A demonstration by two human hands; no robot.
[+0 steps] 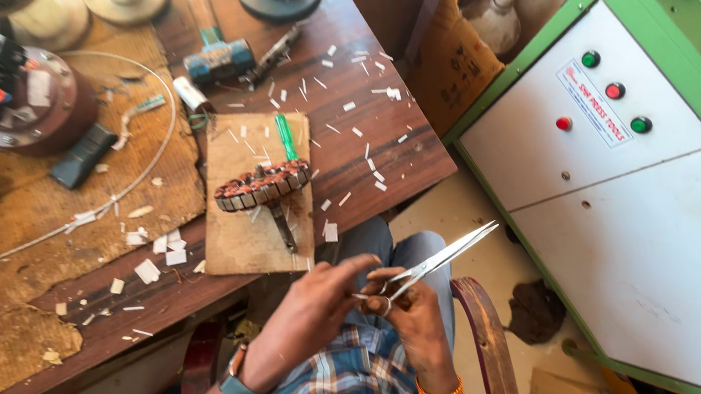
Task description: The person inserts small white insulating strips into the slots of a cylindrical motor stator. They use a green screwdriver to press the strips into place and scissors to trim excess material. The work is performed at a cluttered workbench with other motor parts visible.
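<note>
Head view looks down on my wooden desk (pixel 372 152), with a green-framed control cabinet (pixel 623 215) well to the right of it. On the desk lies a board (pixel 247 243), kept flat as a working pad, and a copper-wound stator (pixel 262 186) rests on it with a green-handled tool (pixel 287 137) touching its far side. Just off the desk's near edge, over my lap, my right hand (pixel 412 314) grips scissors (pixel 438 261), blades parted and pointing away, while my left hand (pixel 313 313) pinches closed on a thin white strip (pixel 361 296), probably to steady it by the blades
</note>
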